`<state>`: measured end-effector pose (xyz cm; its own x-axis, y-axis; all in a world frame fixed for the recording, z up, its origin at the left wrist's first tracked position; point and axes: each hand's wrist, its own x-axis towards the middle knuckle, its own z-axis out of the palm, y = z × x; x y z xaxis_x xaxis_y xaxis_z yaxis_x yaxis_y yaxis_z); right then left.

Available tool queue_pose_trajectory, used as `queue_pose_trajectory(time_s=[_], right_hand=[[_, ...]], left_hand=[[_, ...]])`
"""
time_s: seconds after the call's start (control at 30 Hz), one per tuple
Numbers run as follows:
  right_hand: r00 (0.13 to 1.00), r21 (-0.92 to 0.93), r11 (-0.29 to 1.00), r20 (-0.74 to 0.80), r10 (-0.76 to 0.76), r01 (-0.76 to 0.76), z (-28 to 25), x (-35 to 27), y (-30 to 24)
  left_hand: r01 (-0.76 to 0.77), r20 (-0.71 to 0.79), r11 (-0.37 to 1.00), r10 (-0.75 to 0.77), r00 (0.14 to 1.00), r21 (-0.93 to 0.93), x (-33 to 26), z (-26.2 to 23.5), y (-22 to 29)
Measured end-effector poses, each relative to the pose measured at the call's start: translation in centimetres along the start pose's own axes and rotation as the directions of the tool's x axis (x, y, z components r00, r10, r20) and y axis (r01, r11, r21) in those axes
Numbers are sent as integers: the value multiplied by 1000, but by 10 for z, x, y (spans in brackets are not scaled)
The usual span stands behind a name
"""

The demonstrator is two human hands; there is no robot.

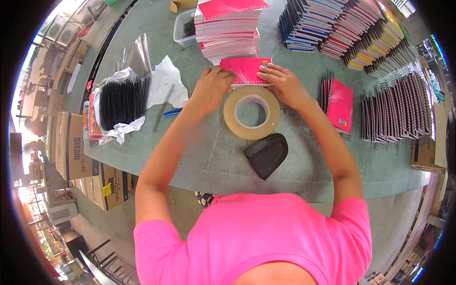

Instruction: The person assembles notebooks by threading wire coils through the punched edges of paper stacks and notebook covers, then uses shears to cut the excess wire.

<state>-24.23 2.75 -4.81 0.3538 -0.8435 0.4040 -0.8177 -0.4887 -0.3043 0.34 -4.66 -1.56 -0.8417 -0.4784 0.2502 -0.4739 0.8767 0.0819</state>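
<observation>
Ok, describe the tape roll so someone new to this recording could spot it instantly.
On the green table, find the pink pad between the left hand and right hand. The tape roll lies below it in the picture. It is a pale yellowish ring around a white core, unlike the dark block beside it.

Head-worn fisheye, facing down, near hands (pixel 212 88) (pixel 286 85)

A bright pink, short-sleeved shirt (pixel 256 223), plain and collarless.
Behind the grip, the cloth is smooth, lightly creased toward the shoulders; its round neckline (pixel 270 257), farthest from the fingertips, has a matching pink band. The left sleeve (pixel 156 247) and right sleeve (pixel 354 232) end above the elbows, leaving the left hand (pixel 213 88) and right hand (pixel 285 85) bare.
</observation>
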Motion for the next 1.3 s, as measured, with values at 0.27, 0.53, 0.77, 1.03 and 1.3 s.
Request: queue_pose_trajectory(time_s=[0.27, 0.53, 0.77, 1.03, 1.3], right_hand=[[820, -339, 749, -167, 548, -569, -77, -56, -9], [798, -398, 726, -24, 603, -561, -99, -129, 0], [961, -103, 976, -219, 168, -194, -63, -19, -31], [944, -4, 986, 285, 163, -169, -26, 46, -15], [875, -32, 997, 479, 78, -72, -47, 66, -16]], left_hand=[[-89, -41, 991, 93, 995, 102, -8, 2, 1], [-106, -109, 993, 99, 989, -56, 0, 3, -8], [123, 51, 983, -117, 992, -138, 14, -8, -14], [31, 41, 983, -24, 999, -180, 10, -4, -9], [81, 80, 962, -62, 995, -260, 16, -13, -23]])
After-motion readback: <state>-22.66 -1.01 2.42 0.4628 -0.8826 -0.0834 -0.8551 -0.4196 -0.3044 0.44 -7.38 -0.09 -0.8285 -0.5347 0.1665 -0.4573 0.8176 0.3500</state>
